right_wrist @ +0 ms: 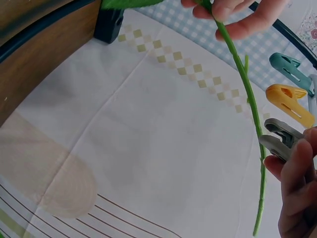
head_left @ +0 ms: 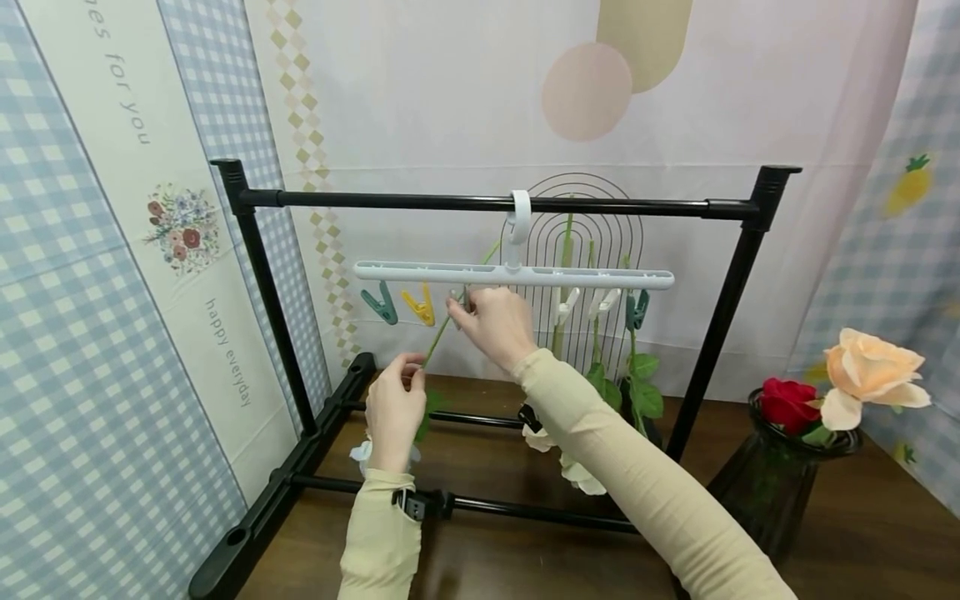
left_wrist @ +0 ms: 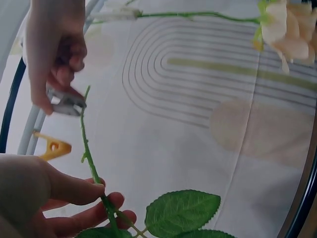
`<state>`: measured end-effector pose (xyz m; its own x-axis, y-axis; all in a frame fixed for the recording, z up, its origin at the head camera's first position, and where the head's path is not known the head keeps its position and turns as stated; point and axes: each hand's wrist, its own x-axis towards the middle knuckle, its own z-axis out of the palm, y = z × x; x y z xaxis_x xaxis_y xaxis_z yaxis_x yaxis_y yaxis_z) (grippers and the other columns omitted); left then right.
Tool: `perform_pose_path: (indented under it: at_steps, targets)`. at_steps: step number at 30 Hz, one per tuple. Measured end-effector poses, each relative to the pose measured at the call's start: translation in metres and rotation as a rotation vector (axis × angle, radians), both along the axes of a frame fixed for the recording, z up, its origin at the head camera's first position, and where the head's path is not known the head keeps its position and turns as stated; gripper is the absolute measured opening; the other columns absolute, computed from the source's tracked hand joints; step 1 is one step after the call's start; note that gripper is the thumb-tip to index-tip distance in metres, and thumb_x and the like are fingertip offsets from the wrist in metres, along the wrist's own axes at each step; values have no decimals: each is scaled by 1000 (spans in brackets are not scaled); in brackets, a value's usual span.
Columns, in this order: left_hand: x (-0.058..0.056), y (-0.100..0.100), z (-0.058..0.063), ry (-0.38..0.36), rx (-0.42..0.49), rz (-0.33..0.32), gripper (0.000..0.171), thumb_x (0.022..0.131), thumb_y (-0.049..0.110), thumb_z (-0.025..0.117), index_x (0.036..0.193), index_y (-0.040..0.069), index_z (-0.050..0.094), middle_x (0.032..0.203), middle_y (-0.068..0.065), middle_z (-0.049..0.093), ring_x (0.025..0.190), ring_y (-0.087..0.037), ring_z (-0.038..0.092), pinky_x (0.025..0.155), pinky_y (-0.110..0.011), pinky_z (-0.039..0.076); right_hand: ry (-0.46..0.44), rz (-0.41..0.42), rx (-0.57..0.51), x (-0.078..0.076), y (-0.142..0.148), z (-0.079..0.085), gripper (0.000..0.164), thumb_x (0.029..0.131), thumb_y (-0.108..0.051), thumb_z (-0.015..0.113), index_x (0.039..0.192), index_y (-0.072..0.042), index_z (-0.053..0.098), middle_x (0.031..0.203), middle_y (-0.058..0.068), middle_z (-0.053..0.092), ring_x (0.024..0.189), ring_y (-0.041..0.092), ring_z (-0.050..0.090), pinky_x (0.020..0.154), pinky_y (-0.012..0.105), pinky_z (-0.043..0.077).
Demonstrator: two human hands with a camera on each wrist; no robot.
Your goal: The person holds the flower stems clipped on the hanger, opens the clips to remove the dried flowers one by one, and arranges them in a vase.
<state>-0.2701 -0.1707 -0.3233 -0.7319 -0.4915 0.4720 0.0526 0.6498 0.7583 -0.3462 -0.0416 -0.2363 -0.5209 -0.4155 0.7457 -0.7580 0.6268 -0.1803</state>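
A white clip hanger (head_left: 450, 273) hangs by its hook from a black rail. Below its bar, my right hand (head_left: 498, 327) pinches a grey clip (right_wrist: 281, 140), whose mouth is parted at the green flower stem (right_wrist: 251, 101). My left hand (head_left: 395, 410) holds that stem between thumb and fingers, lower down near the serrated leaves (left_wrist: 183, 210). The stem slants, its bare end up past the clip. Pale petals (head_left: 362, 454) show beneath the left hand, mostly hidden by it. A yellow clip (head_left: 420, 305) and a teal clip (head_left: 380, 302) dangle to the left.
Upside-down flowers hang from white clips (head_left: 567, 307) and a dark green clip (head_left: 637, 309) at right. A black rack (head_left: 262, 308) frames the work. On the brown table (head_left: 487, 558), a dark vase (head_left: 772, 492) holds a red rose (head_left: 789, 404) and a peach rose (head_left: 873, 371).
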Motion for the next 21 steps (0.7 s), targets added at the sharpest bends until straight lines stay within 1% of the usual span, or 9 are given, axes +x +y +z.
perform_pose_path:
  at_steps: [3,6,11,14,18,21]
  targets:
    - [1,-6,0,-2,-15,19,20,94,14,59,110,16,71,101,-6,74,86,-28,68,73,-46,49,-3,-2,21,0,2,2,44,94,-30,60,56,-9,60,49,3,57,41,6,33,40,16,20]
    - [2,-11,-2,-3,-52,40,19,93,13,60,108,15,72,99,-6,75,84,-29,68,75,-48,49,-11,-14,45,-1,4,3,44,95,-30,59,55,-9,60,48,3,57,40,6,33,39,16,20]
    - [4,-14,-4,-34,-108,74,17,91,9,60,101,14,73,93,-7,74,83,-30,67,83,-51,44,-51,-35,76,0,5,5,48,96,-32,57,52,-12,53,44,-3,45,39,5,30,39,16,19]
    - [7,-12,-3,-54,-139,90,19,89,6,59,96,15,74,90,-7,73,83,-31,66,84,-53,43,-72,-41,92,2,5,6,50,96,-32,56,50,-14,48,44,-5,41,39,5,29,39,16,19]
    - [9,-9,-2,-65,-178,100,23,85,-1,57,91,13,74,88,-8,72,81,-32,65,82,-53,41,-89,-45,121,4,7,9,50,97,-33,55,50,-16,47,45,-4,47,40,5,31,39,17,20]
    - [12,-8,0,-79,-191,95,27,83,-5,55,91,12,74,88,-9,72,80,-31,63,87,-53,40,-109,-50,147,4,9,11,50,97,-33,55,51,-15,50,47,-2,52,40,6,32,39,17,21]
